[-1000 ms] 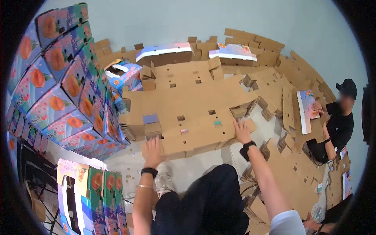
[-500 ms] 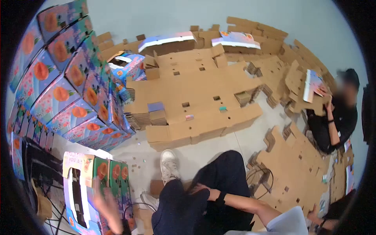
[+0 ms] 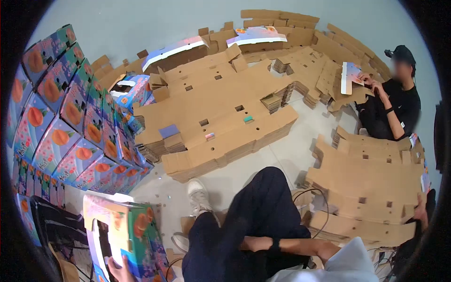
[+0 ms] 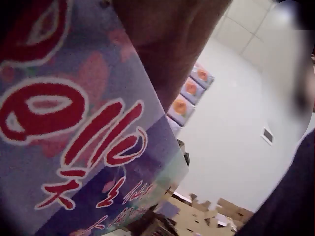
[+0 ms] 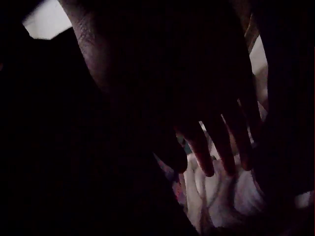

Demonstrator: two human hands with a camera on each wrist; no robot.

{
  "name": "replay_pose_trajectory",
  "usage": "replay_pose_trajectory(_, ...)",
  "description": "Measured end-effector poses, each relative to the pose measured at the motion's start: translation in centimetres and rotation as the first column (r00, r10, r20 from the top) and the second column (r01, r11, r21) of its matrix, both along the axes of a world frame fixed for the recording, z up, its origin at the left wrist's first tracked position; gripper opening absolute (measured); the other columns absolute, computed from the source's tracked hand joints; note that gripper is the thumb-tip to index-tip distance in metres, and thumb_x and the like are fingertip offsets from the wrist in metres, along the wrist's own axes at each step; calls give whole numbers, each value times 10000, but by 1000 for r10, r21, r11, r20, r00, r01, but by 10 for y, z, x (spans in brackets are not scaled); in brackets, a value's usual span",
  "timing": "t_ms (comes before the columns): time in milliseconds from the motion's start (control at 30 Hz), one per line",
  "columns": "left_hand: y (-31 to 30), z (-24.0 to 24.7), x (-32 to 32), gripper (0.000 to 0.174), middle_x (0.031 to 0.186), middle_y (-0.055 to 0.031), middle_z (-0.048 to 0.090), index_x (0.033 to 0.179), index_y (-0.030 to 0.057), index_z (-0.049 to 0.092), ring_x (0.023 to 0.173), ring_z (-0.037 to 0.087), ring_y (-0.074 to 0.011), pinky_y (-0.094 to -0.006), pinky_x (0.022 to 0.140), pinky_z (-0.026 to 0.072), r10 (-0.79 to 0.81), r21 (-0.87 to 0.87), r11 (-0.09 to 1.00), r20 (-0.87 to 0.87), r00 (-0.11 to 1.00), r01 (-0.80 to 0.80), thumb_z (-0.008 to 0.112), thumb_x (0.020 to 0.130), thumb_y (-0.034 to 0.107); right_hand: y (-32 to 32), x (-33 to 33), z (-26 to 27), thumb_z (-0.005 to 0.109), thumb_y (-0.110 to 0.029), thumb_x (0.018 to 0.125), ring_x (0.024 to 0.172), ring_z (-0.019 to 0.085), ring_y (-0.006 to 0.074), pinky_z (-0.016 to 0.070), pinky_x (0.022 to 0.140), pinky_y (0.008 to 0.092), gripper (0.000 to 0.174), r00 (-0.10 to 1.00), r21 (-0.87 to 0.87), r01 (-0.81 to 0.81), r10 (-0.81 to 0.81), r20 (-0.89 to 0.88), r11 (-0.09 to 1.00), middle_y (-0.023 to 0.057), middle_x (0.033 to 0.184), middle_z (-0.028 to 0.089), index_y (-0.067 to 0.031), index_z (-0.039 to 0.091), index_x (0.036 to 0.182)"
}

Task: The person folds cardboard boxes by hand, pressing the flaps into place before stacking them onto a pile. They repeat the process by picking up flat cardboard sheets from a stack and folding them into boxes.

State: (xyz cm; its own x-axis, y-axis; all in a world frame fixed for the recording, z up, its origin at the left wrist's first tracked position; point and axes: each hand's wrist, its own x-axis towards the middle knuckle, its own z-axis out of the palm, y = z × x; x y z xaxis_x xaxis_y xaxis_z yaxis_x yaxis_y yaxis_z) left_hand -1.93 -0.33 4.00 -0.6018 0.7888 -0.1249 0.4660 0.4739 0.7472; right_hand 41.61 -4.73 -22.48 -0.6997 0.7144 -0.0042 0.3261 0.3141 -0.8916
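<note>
At the lower left of the head view, my left hand [image 3: 121, 271] grips the front box of a row of printed peach boxes [image 3: 107, 209], thumb and fingers at its edge. A lilac panel with red lettering [image 4: 44, 110] fills much of the left wrist view, close to that hand. My right hand [image 3: 253, 243] lies low between my thighs, partly hidden by the dark trousers [image 3: 268, 207]. Its fingers [image 5: 224, 152] hang apart with nothing between them in the dark right wrist view. In front of my feet lies a stack of flat brown cardboard blanks [image 3: 225, 117].
A tall wall of printed boxes [image 3: 61, 136] stands at the left. More flat cardboard [image 3: 371, 178] lies at the right, with a black cable [image 3: 324, 207] beside it. A seated person [image 3: 399, 103] handles a printed sheet [image 3: 350, 77] at the far right.
Both hands have left the near edge of the cardboard stack. My left hand moved down-left to the printed box; my right hand drew back to my lap. The head view has shifted.
</note>
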Motion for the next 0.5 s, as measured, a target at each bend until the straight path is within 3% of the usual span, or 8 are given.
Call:
replay_pose_trajectory(67, -8, 20, 39, 529, 1154, -121, 612, 1247, 67, 536, 1002, 547, -209, -306, 917, 426, -79, 84, 992, -158, 984, 93, 741, 838, 333, 29, -26, 32, 611, -180, 829, 973, 626, 369, 510, 821, 448, 306, 998, 6, -57, 57, -11, 998, 191, 1047, 665, -35, 653, 1096)
replay_pose_trajectory(133, -7, 32, 63, 560, 1181, -126, 611, 1239, 53, 539, 1045, 569, -209, -312, 920, 436, -165, -59, 986, -215, 963, 156, 755, 811, 344, 58, -19, 87, 630, -165, 809, 826, 645, 394, 513, 738, 459, 285, 985, 20, 127, -129, 111, 992, 201, 948, 677, -12, 655, 1048)
replay_pose_trajectory(200, 3, 54, 98, 624, 1142, -183, 646, 1256, 56, 534, 1065, 625, -299, -377, 891, 484, -261, -191, 961, -379, 888, 202, 766, 776, 381, 90, -6, 198, 609, -158, 855, 782, 663, 324, 522, 700, 384, 249, 861, -3, 337, -307, 405, 941, 201, 924, 668, 4, 644, 1041)
replay_pose_trajectory(233, 9, 49, 103, 521, 1036, -188, 674, 1167, 48, 596, 970, 645, -346, -422, 822, 499, -339, -79, 934, -500, 797, 347, 748, 793, 376, 96, -3, 219, 594, -145, 882, 778, 669, 272, 520, 697, 348, 225, 873, 16, 479, -478, 96, 878, 184, 913, 671, 8, 642, 1041)
replay_pose_trajectory(267, 21, 8, 94, 602, 948, -115, 532, 1081, -12, 524, 928, 494, -269, -356, 886, 398, -357, 266, 845, -365, 860, 463, 855, 618, 183, 99, 0, 235, 579, -132, 909, 774, 674, 220, 519, 695, 313, 204, 773, -18, 606, -594, -223, 795, 167, 901, 673, 11, 639, 1042)
replay_pose_trajectory(367, 63, 23, 123, 660, 998, -148, 563, 1078, -4, 554, 982, 520, -302, -373, 879, 422, -404, 135, 843, -480, 779, 520, 870, 530, 185, 104, 9, 266, 516, -54, 938, 877, 635, 158, 489, 773, 275, 172, 637, 26, 719, -643, -425, 695, 95, 1032, 640, 9, 616, 1064)
replay_pose_trajectory(467, 103, 29, 167, 601, 983, -164, 598, 1021, -1, 584, 990, 536, -324, -401, 858, 433, -558, 85, 760, -422, 714, 645, 878, 562, 252, 117, 7, 283, 575, -63, 891, 963, 638, 200, 495, 793, 307, 187, 620, 257, 776, -619, -483, 576, 81, 1108, 640, -38, 630, 1068)
replay_pose_trajectory(500, 119, 22, 186, 592, 979, -173, 607, 1004, 5, 596, 965, 540, -345, -416, 843, 432, -638, 158, 672, -373, 674, 723, 877, 577, 305, 121, 13, 292, 585, -69, 869, 970, 626, 220, 478, 803, 327, 202, 656, 488, 737, -670, -348, 468, 70, 1112, 634, -57, 634, 1065)
